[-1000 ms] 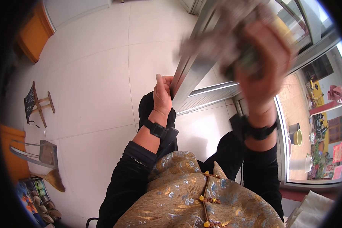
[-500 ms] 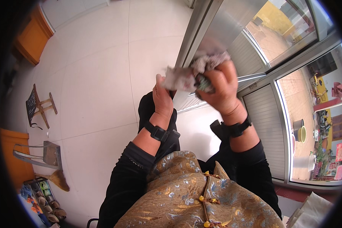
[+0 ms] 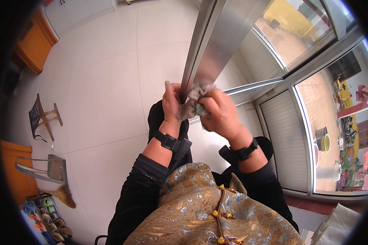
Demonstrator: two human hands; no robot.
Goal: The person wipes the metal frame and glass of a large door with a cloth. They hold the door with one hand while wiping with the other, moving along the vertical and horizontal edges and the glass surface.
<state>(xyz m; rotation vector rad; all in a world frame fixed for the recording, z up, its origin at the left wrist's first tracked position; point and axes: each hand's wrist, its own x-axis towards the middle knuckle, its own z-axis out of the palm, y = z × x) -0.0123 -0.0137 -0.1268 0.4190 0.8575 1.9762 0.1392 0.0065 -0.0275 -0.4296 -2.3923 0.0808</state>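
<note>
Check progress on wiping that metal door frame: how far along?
Done: can't tell which stretches are already wiped. In hand: right hand presses a grey rag against the metal frame; left hand grips its edge. Left: frame section below the hands, hidden from view.

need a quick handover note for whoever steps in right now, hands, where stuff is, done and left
Left hand: closed in a grip on the near edge of the long grey metal window-frame bar, steadying it.
Right hand: shut on a crumpled grey cloth, pressed against the bar's lower end beside the left hand.
Around: white tiled floor; small wooden folding stool, metal dustpan and straw broom stand off to the left, apart from the hands.
Done: cloth is on the lowest stretch of the bar.
Left: cannot tell how much of the bar above has been wiped; check it upward.
</note>
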